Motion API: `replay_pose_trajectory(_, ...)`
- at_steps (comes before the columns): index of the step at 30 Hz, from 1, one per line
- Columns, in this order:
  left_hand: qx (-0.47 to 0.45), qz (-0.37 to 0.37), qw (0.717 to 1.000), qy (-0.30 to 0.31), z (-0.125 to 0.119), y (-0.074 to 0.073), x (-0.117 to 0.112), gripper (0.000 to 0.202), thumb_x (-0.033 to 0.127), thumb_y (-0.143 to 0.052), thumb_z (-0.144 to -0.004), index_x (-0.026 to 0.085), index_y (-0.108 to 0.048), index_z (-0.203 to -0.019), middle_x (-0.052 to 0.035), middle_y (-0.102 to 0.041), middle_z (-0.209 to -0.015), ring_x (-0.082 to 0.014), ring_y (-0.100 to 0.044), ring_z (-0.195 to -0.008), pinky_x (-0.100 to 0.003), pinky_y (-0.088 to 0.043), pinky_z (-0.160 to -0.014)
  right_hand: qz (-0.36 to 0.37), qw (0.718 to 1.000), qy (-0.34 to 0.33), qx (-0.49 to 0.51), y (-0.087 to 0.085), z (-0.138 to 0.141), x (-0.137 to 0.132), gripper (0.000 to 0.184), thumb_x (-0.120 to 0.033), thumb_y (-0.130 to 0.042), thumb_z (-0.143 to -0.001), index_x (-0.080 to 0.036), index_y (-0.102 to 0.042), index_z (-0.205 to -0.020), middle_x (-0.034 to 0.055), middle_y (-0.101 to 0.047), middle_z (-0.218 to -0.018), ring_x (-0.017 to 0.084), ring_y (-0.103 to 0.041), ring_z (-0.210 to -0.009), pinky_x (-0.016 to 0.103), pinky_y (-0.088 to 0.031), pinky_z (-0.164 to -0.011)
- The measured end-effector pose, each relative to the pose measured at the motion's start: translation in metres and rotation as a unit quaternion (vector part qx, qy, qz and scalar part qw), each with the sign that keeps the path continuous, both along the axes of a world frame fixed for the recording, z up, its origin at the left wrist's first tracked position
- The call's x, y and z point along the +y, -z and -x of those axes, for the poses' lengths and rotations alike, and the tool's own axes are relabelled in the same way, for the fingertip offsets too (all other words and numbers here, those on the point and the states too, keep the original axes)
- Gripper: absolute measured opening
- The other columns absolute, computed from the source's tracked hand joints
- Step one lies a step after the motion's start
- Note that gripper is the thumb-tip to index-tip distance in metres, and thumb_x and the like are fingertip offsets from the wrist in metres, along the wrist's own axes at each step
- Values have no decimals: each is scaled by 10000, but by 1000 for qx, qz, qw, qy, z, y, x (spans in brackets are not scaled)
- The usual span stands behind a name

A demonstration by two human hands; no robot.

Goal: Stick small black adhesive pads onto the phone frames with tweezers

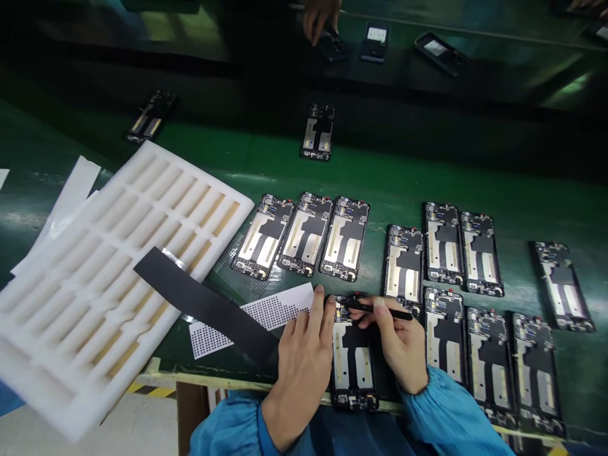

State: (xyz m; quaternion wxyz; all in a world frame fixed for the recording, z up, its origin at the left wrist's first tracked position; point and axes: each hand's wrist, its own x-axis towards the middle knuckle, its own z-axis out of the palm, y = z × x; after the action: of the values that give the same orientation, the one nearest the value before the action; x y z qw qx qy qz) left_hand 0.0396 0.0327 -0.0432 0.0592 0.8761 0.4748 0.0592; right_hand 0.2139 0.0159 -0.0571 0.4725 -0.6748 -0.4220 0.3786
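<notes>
An open phone frame (352,354) lies at the near edge of the green bench between my hands. My left hand (304,354) rests flat beside it, fingers stretched, fingertips touching the frame's upper left corner and a white dotted sheet (266,313). My right hand (396,342) is closed on black tweezers (375,310), whose tip points left over the frame's top end. Both arms wear blue sleeves.
Several more open phone frames (304,234) lie in rows to the right and behind. A white foam tray (109,253) with slots sits at left, a black strip (204,304) across its corner. Another person's hand (320,19) works on phones at the far side.
</notes>
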Motion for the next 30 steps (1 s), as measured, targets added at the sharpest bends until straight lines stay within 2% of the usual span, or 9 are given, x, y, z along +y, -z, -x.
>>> replay_pose_trajectory(4,-7,-3,1000,11,-2,7,-3,643,-47,-473,-831,77,-504,-1462,-181,-549,-1503,-275,-690,-908,-424,-604,-739,-49,996,75,21,-3,-2,-4,265,-350,-593,-1025,-185,-773,-922,64,-778,-752,215,-738,-620,350,-628,-607)
replay_pose_trajectory(7,-30,18,999,7,4,7,-2,667,-58,-438,-852,118,-469,-1494,-176,-561,-1489,-292,-693,-999,-437,-613,-797,-139,972,185,34,-26,-18,-11,262,-388,-579,-1029,-230,-758,-922,38,-749,-757,211,-716,-615,369,-604,-584)
replay_pose_trajectory(12,-104,106,988,-41,35,-29,6,645,192,-412,-1040,136,-141,-1623,-166,-449,-1531,-152,-497,-1388,-185,-521,-986,-156,942,288,72,-71,-45,-34,190,-454,-769,-880,-275,-788,-821,30,-709,-693,206,-670,-584,402,-603,-624)
replay_pose_trajectory(15,-212,247,945,-41,52,-50,3,613,219,-346,-1064,285,-123,-1632,-94,-399,-1557,-107,-412,-1449,-155,-473,-1021,-79,952,269,121,-72,-47,-52,279,-506,-774,-854,-235,-791,-792,39,-740,-675,198,-701,-574,335,-612,-563)
replay_pose_trajectory(17,-248,290,924,-5,54,-52,-6,597,180,-341,-1055,342,-209,-1615,-70,-503,-1459,-103,-503,-1356,-186,-469,-1044,-46,958,242,145,-66,-44,-65,315,-511,-791,-834,-203,-794,-771,64,-753,-670,198,-718,-563,293,-614,-534)
replay_pose_trajectory(20,-267,282,921,36,46,-37,-26,588,191,-459,-1032,384,-334,-1574,-47,-629,-1311,-153,-598,-1193,-280,-487,-1059,-18,957,207,201,-58,-42,-86,289,-479,-779,-847,-193,-813,-867,98,-772,-678,230,-751,-585,292,-640,-557)
replay_pose_trajectory(25,-291,288,912,36,27,-15,-50,482,244,-532,-1005,329,-522,-1480,-103,-648,-1304,-265,-604,-1199,-428,-494,-1039,76,944,132,291,-52,-41,-124,358,-464,-702,-909,-228,-772,-1169,149,-820,-934,319,-804,-816,394,-680,-690)
replay_pose_trajectory(27,-303,319,898,14,24,-18,-52,390,279,-536,-1007,280,-610,-1389,-116,-656,-1244,-257,-638,-1134,-393,-537,-959,101,948,97,287,-50,-38,-136,374,-474,-657,-951,-220,-759,-1205,148,-816,-988,303,-802,-838,396,-680,-711)
replay_pose_trajectory(30,-318,379,869,-22,24,-27,-51,323,324,-434,-1054,229,-613,-1306,-62,-704,-1003,-146,-668,-736,-264,-570,-672,88,953,91,275,-44,-32,-146,445,-527,-544,-1006,-211,-755,-1239,141,-814,-1010,292,-796,-900,396,-669,-786)
